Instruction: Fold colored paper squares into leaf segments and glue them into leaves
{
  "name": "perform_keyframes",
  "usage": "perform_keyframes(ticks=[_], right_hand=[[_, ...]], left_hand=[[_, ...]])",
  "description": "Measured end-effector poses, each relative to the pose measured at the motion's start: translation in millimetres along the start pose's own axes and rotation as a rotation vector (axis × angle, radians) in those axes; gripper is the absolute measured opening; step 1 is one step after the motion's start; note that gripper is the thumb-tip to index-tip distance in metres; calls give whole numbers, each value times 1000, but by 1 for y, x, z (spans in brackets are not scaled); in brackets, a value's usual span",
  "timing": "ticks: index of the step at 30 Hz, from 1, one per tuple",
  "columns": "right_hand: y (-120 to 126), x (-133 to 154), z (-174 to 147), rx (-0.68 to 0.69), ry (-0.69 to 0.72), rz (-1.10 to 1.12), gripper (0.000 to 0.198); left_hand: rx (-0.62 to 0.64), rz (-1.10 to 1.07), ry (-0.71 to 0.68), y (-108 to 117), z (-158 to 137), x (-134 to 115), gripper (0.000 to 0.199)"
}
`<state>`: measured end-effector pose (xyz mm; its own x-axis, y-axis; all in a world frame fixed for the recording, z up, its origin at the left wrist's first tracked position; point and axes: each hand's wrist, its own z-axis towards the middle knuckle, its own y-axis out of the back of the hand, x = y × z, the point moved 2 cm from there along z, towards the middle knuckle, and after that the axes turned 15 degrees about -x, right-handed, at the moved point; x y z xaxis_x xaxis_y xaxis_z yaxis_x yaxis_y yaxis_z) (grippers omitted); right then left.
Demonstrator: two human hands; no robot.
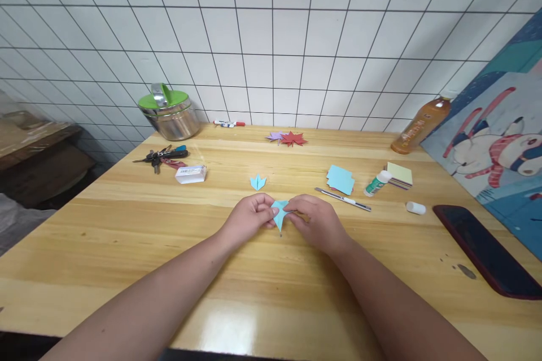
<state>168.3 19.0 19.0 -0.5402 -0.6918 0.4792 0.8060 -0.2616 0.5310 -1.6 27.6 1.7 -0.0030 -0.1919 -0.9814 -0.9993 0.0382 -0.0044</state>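
Note:
A small folded piece of light blue paper (pixel 280 215) is between my two hands, just above the table, its narrow point towards me. My left hand (pixel 253 215) pinches its left edge, thumb on top. At the right edge, the fingers of my right hand (pixel 318 222) are closed on the same paper; part of that grip is hidden. Just beyond lies a folded light blue paper piece (pixel 258 182) with several points. To the right are a stack of light blue paper squares (pixel 340 179) and a slim craft knife (pixel 342 199).
Purple (pixel 276 136) and red paper stars (pixel 293 139) lie near the wall, beside a marker (pixel 229 123). Left stand a steel pot (pixel 173 115), keys (pixel 163 156) and a white box (pixel 191 174). Right are a glue stick (pixel 377 183), its cap (pixel 415 208), a notepad (pixel 398 175), bottle (pixel 420 125) and phone (pixel 486 251).

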Motion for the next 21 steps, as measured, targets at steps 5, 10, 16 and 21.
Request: perform_keyframes(ticks=[5, 10, 16, 21], right_hand=[[0, -2, -2, -1, 55, -31, 13], [2, 3, -3, 78, 93, -104, 16], [-2, 3, -3, -20, -331, 27, 23], [-9, -4, -4, -44, -600, 191, 12]], left_hand=[[18, -76, 107, 0, -3, -3, 30], [12, -85, 104, 1, -4, -6, 31], [-31, -31, 33, 1, -3, -7, 28], [-49, 0, 15, 0, -2, -4, 29]])
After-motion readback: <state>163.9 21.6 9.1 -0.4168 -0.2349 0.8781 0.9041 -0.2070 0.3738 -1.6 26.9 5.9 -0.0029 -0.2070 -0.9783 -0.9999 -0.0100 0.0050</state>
